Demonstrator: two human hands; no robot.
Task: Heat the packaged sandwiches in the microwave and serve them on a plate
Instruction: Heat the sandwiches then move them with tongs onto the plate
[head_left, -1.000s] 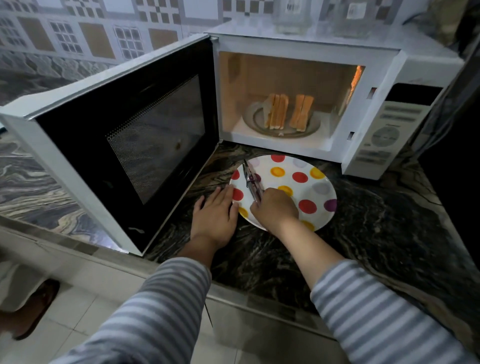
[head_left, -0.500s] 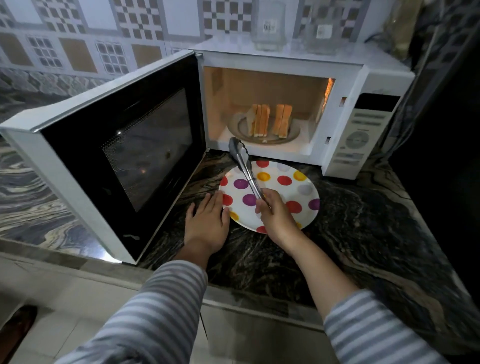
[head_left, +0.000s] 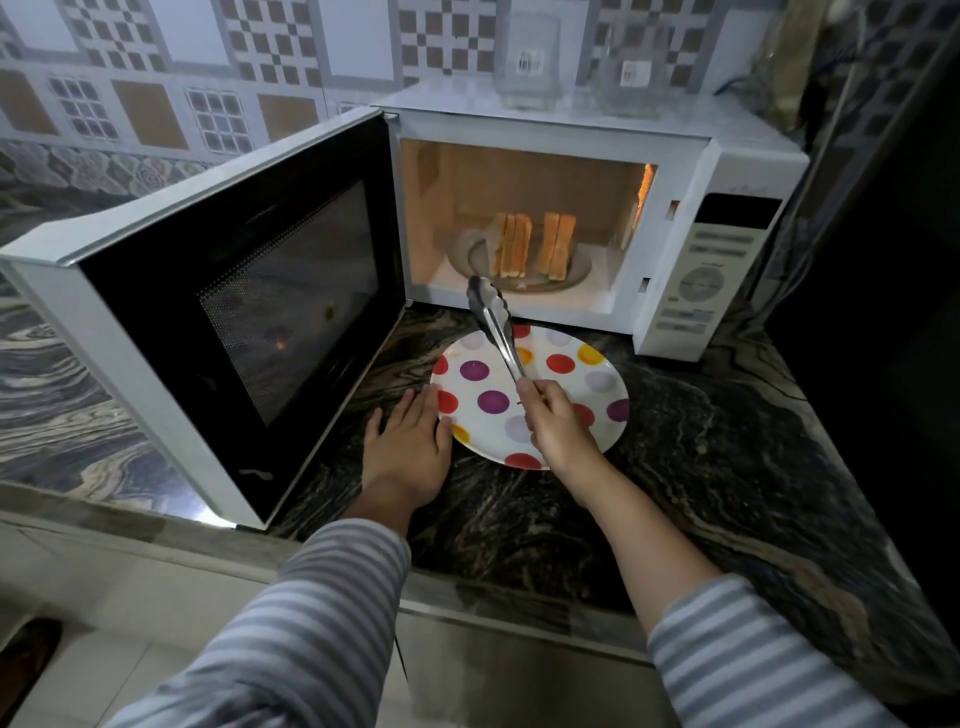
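tongs (head_left: 493, 325) are now raised off the polka-dot plate (head_left: 605, 431), where a second ago they were lying flat under the right hand (head_left: 553, 421); half a second ago they were already tilted up, and now the tips are carried to the very mouth of the open microwave (head_left: 675, 171). the handle end is clenched in the right hand, and the metal arms are seen pressed nearly together, with nothing caught between them. the left hand (head_left: 410, 447) is kept flat on the dark marbled counter (head_left: 727, 467), fingers spread and grasping nothing, its fingertips touching the plate's near-left rim as if it were being steadied. the sandwiches (head_left: 535, 247) are found inside the lit cavity, standing on edge in two groups on the glass turntable (head_left: 579, 270), no wrapper being visible on them. the door (head_left: 249, 312) is swung wide to the left. heating is judged to be finished and the transfer to be just beginning: the plate is bare and parked directly below the opening. the tongs will need to be opened before a sandwich can be gripped, and a standing slice could be knocked over if it is nudged.
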